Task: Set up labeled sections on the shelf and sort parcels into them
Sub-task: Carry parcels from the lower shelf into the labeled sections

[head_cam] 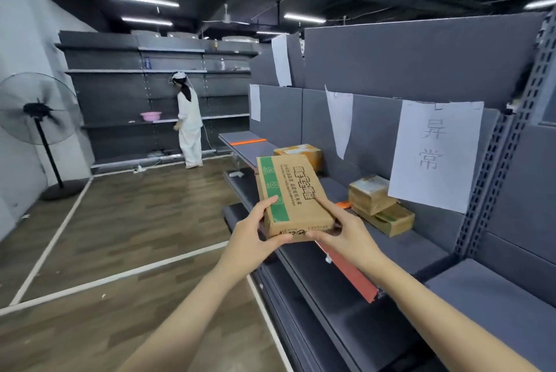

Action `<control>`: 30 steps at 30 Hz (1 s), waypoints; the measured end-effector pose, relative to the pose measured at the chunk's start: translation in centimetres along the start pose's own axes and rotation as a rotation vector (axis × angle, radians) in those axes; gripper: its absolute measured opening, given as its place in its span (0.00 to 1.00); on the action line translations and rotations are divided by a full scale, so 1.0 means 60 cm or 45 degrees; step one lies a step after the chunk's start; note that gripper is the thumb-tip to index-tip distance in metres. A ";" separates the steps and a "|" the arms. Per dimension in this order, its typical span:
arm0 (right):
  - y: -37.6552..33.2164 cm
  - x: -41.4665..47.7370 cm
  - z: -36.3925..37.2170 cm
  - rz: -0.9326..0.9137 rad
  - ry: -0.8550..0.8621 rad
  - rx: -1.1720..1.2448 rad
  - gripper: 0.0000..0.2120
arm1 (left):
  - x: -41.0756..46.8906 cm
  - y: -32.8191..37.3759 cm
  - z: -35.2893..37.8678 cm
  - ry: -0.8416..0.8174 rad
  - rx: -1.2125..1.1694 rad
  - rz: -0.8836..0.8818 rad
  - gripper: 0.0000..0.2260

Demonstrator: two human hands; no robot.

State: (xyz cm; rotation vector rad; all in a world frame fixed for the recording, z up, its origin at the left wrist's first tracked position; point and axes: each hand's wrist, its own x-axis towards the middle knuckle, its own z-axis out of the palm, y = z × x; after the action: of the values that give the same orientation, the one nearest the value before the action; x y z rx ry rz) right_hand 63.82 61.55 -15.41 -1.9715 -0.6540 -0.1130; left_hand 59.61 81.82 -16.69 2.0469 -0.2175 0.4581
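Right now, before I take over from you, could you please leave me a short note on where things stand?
Hands: left hand and right hand both grip the near end of the flat brown cardboard parcel with a green stripe, held in the air in front of the grey shelf.
Done: white paper labels hang on the back panel. Two stacked cardboard boxes sit below the handwritten one, and a brown box sits further along.
Left: set the held parcel in its section.
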 end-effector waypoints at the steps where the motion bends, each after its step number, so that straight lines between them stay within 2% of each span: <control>1: 0.003 0.031 0.017 -0.013 -0.010 0.005 0.36 | 0.020 -0.019 -0.018 0.010 -0.005 -0.004 0.32; 7: 0.027 0.161 0.090 -0.047 -0.069 0.065 0.36 | 0.099 -0.109 -0.082 0.059 -0.035 -0.033 0.31; 18: 0.091 0.381 0.146 -0.063 -0.164 0.086 0.37 | 0.272 -0.237 -0.130 0.116 -0.086 -0.083 0.31; 30: 0.216 0.736 0.174 -0.052 -0.189 0.107 0.36 | 0.599 -0.405 -0.162 0.107 -0.140 -0.050 0.30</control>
State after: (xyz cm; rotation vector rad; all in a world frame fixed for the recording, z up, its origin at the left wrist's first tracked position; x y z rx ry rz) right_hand 105.57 83.51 -15.32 -1.8983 -0.7830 0.0356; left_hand 98.39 103.57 -17.23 1.9166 -0.1485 0.4965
